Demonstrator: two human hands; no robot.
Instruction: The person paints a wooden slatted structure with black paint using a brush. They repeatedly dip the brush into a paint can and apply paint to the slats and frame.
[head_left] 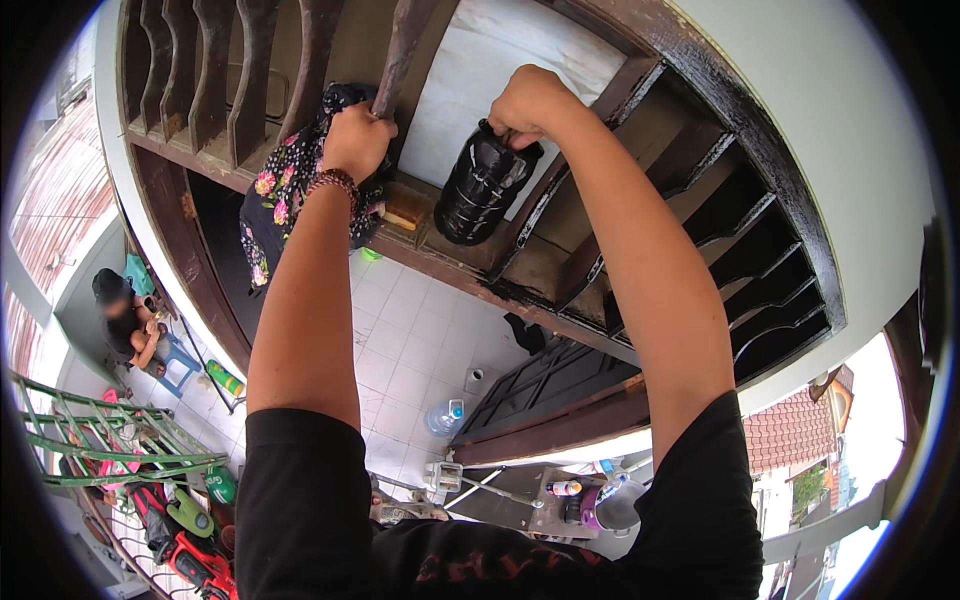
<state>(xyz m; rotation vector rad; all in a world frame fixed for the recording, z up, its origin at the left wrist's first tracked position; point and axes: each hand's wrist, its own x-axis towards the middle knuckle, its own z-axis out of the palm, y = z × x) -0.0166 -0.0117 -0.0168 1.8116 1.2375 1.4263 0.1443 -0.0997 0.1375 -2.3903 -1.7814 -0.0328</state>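
Gripping a dark wooden slat (400, 50), the left hand (352, 140) is closed in a fist round it, w/ a floral cloth (280, 190) bunched under the palm and hanging down over the frame's lower rail (440, 262). A beaded bracelet (335, 181) sits on that wrist.

The right hand (530, 100) is also closed tight, fingers curled round the top of a black bag (482, 190) (glossy plastic, wrapped round sth bottle-shaped; can't tell what's inside). The bag hangs from the fist, its bottom end just above or resting on the rail, can't tell which. It's between the slat the left hand holds and the next slat to the right. A small yellowish block (402, 217) lies on the rail between cloth and bag.

Both forearms come up from the lower edge; black sleeves at the shoulders.

Far below: white tiled floor (410, 340), a clear water jug (445, 416) w/ blue cap, a dark door panel (540, 385) lying flat, a ladder top (520, 500) w/ a spray can and purple cup on it. At left, another person (125, 320) sits by a blue stool (180, 365), near a green ladder (100, 440).
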